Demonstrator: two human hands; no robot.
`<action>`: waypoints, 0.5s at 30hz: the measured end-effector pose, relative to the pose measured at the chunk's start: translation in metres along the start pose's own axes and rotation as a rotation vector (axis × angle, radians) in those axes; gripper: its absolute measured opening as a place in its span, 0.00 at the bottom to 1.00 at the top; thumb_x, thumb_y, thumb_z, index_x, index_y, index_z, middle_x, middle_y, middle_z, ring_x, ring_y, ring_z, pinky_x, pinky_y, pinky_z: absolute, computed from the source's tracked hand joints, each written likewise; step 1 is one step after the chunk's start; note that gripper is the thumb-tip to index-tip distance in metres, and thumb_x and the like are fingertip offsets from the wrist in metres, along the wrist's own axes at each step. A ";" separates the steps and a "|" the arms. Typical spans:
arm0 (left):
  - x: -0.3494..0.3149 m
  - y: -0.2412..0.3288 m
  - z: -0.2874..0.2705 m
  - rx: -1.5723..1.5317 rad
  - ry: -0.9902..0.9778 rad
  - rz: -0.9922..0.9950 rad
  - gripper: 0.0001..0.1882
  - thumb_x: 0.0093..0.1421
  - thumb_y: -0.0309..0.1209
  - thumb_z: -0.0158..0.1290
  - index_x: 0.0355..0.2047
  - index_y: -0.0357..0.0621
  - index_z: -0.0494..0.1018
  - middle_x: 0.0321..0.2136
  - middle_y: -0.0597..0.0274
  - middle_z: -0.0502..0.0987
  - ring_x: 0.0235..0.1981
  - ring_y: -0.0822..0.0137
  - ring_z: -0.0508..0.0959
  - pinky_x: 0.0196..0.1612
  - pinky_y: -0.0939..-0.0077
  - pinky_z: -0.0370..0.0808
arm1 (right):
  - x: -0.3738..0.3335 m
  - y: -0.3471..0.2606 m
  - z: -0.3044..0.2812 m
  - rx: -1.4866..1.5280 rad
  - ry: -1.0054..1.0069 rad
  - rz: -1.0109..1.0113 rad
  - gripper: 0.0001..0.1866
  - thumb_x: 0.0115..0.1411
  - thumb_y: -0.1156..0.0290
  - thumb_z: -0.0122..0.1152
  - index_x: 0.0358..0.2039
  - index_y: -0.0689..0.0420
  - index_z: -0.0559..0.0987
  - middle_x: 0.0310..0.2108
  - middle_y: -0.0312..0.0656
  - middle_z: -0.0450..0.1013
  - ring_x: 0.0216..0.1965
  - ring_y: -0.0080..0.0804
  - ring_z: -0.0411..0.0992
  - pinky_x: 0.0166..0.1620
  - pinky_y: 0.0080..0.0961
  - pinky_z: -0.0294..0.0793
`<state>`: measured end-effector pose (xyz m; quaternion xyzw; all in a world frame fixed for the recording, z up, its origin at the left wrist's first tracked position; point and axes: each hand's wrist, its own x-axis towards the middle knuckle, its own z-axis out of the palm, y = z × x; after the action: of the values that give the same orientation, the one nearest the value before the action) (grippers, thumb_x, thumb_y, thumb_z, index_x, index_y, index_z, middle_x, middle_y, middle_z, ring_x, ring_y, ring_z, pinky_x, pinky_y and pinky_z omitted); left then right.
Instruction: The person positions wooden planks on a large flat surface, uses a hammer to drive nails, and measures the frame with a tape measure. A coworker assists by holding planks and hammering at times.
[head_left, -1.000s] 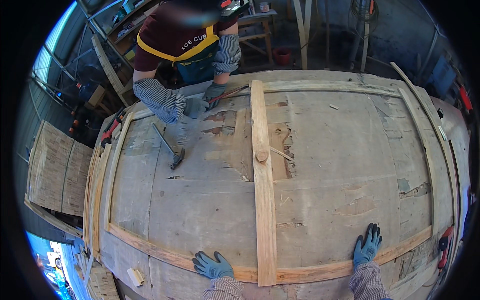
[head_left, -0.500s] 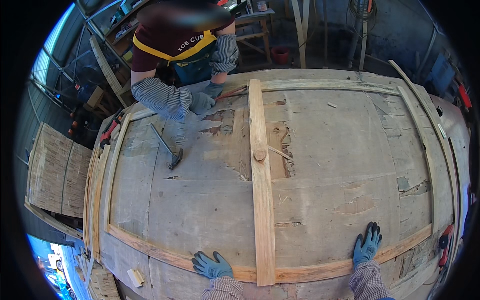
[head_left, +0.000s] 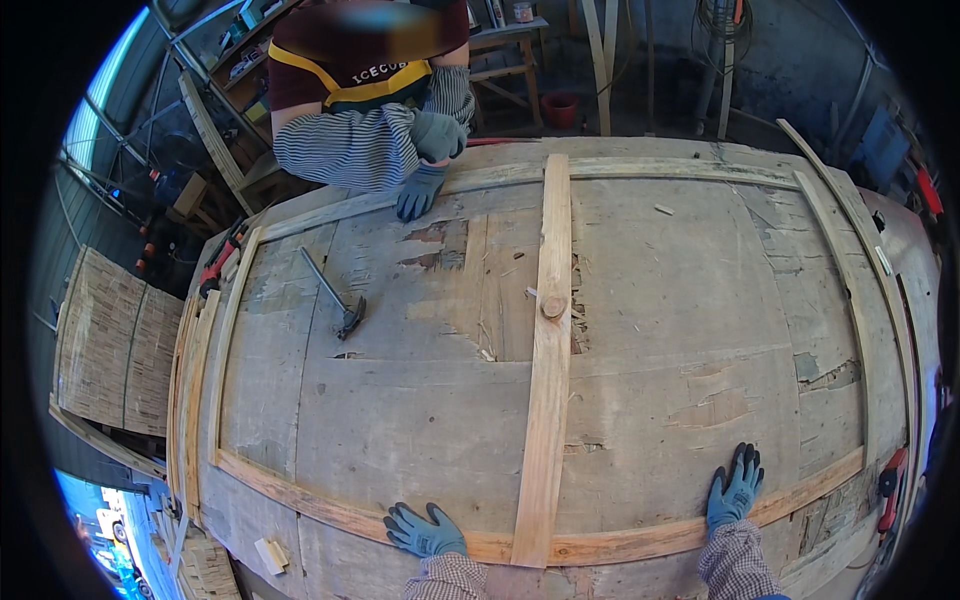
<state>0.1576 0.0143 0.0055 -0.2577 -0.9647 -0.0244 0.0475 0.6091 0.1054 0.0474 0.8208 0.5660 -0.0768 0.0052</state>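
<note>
My left hand (head_left: 427,532), in a blue work glove, lies with fingers spread over the near wooden strip (head_left: 625,543), left of centre. Farther right, my right hand (head_left: 734,490) rests on the same strip, its fingers stretched toward the panel. Neither hand grips anything. Between them, a loose plank (head_left: 548,400) with a round knot runs from the near strip to the far strip (head_left: 680,168), its far end leaning right. The strips form a frame on a large, worn plywood panel (head_left: 400,420).
Across the panel stands a co-worker with grey-gloved hands (head_left: 420,192) at the far strip. A claw hammer (head_left: 348,315) lies on the panel's left half. Red power tools (head_left: 890,485) sit at the sides. Cut strips (head_left: 190,400) line the left edge. A wood offcut (head_left: 270,556) lies nearby.
The plank's far end has swung right, while its near end stayed almost in place. The co-worker's hands have shifted, and the red bar has left the plank's end. My hands have not moved.
</note>
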 end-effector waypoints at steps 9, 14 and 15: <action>0.000 0.002 -0.001 -0.018 -0.009 0.009 0.30 0.60 0.42 0.47 0.57 0.34 0.57 0.59 0.48 0.58 0.64 0.47 0.50 0.63 0.48 0.45 | 0.001 0.001 0.001 0.011 -0.007 -0.005 0.34 0.60 0.63 0.47 0.65 0.52 0.50 0.66 0.44 0.45 0.67 0.40 0.41 0.67 0.40 0.35; 0.001 0.001 0.000 -0.005 -0.010 0.005 0.31 0.60 0.42 0.47 0.58 0.35 0.57 0.59 0.48 0.58 0.63 0.46 0.51 0.63 0.47 0.45 | 0.000 -0.001 0.000 0.007 -0.006 -0.002 0.34 0.60 0.63 0.47 0.65 0.53 0.50 0.66 0.45 0.46 0.67 0.41 0.42 0.67 0.40 0.35; 0.001 0.000 0.000 -0.010 -0.005 0.008 0.31 0.60 0.42 0.47 0.58 0.35 0.57 0.59 0.47 0.58 0.63 0.46 0.51 0.63 0.47 0.45 | 0.000 -0.001 0.000 0.008 -0.006 -0.003 0.34 0.60 0.62 0.47 0.65 0.53 0.50 0.66 0.45 0.46 0.67 0.41 0.42 0.67 0.40 0.35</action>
<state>0.1571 0.0145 0.0055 -0.2618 -0.9637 -0.0285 0.0437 0.6082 0.1061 0.0473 0.8196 0.5670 -0.0816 0.0032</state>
